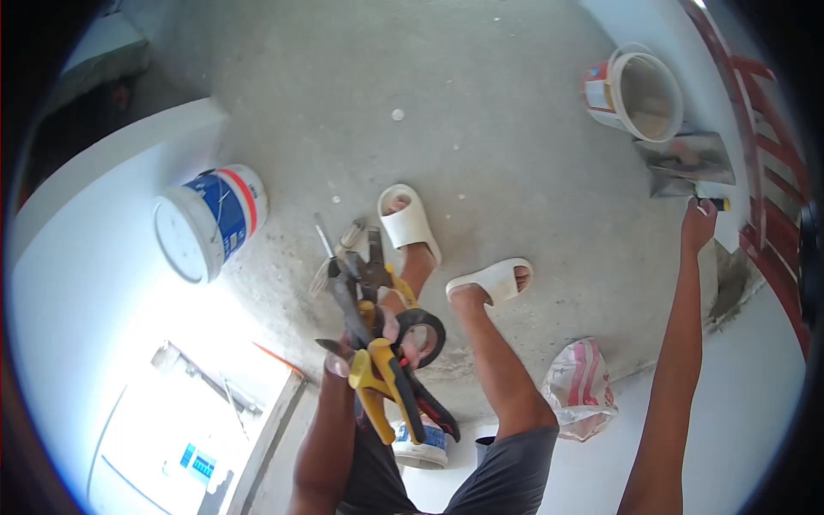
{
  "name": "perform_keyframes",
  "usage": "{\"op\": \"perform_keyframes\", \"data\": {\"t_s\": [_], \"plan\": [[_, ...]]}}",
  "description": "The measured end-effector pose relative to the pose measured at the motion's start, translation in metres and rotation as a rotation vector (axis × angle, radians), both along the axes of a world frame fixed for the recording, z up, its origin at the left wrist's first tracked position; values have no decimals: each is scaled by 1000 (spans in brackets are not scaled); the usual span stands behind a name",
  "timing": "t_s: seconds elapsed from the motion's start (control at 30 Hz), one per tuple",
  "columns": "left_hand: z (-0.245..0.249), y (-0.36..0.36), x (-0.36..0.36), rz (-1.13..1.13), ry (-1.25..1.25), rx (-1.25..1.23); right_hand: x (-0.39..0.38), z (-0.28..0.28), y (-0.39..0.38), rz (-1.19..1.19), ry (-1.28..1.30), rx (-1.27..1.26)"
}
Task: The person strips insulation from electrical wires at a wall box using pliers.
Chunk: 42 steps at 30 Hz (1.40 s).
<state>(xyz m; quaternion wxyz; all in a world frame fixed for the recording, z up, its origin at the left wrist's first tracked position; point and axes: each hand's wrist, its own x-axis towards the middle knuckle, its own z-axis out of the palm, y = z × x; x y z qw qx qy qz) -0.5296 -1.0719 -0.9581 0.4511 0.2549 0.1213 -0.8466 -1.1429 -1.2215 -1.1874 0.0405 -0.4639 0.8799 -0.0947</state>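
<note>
My left hand (pixel 342 360), low in the middle, is closed around a bundle of tools. In the bundle I see pliers with yellow-and-black handles (pixel 396 390), a screwdriver (pixel 324 236) with its shaft pointing away, a roll of black tape (pixel 436 333) and a red-and-black tool (pixel 439 410). Most of the fingers are hidden behind the tools. Far to the right, my right hand (pixel 699 227) is stretched out with its fingers closed on a small tool with a black-and-yellow handle (pixel 721 205). Just beyond that hand lie flat metal trowels (pixel 687 159).
An open bucket (pixel 601 90) lies tilted beside the trowels, near a red railing (pixel 768 163). A lidded blue-and-white bucket (pixel 251 202) is on the left. A cable (pixel 322 276) lies behind the tools. A white-and-pink sack (pixel 577 378) and another bucket (pixel 421 451) sit near the wall.
</note>
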Motion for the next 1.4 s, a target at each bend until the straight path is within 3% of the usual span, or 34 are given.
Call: {"op": "perform_keyframes", "data": {"t_s": [0.1,0.2,0.3,0.37,0.43,0.5,0.57,0.67,0.8,1.0,1.07,1.13,1.37,1.4], "plan": [[-16,16,-2,-12,13,-147,150,-21,36,146,-355,198],[-25,29,8,-12,106,-180,329,-54,83,640,-591,52],[-18,29,23,6,80,-209,504,-58,113,960,-960,99],[-21,38,50,61,69,-233,599,-79,141,1372,-913,154],[-35,47,73,123,78,-205,666,-113,178,1636,-577,164],[-58,55,81,208,139,-172,698,-146,198,1788,-392,492],[-72,64,79,316,207,-127,690,-138,188,1877,-257,513],[-67,75,75,445,240,-94,660,-121,176,1729,-460,514],[-49,66,65,559,321,-98,556,-44,40,1453,-666,710],[-18,21,56,535,305,-153,359,55,-191,1298,-88,588],[-18,4,48,534,321,-197,278,47,-255,1305,42,442],[-17,-4,39,513,288,-155,237,62,-313,1303,205,489],[2,-57,-6,547,-57,6,148,69,-374,1237,431,535],[8,-70,-17,573,9,-8,139,64,-375,1234,436,495]]}}
